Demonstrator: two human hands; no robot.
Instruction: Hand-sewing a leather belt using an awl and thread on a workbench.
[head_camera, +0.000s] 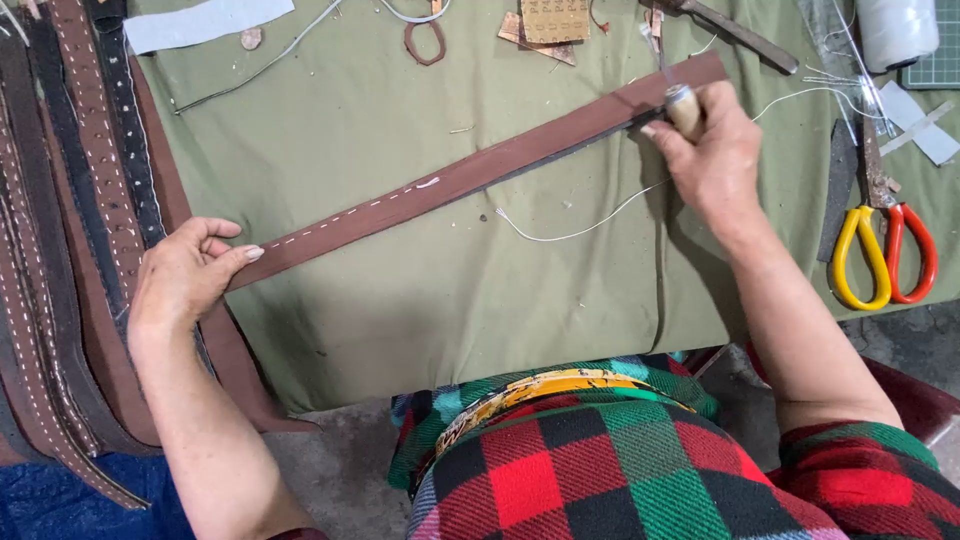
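A long brown leather strap (480, 172) lies slantwise across a green cloth-covered table (400, 300), with white stitching along its lower-left part. My left hand (185, 270) grips the strap's lower-left end. My right hand (712, 160) is closed on a wooden-handled tool (684, 105), its metal tip at the strap's upper-right part. A white thread (580, 228) trails from the strap across the cloth under my right hand.
Several dark and brown stitched straps (70, 200) hang at the left. Scissors with yellow and red handles (880, 250) lie at the right. A white thread spool (895, 30), leather scraps (545, 25), a metal tool (735, 30) and a white strip (205, 22) sit along the far edge.
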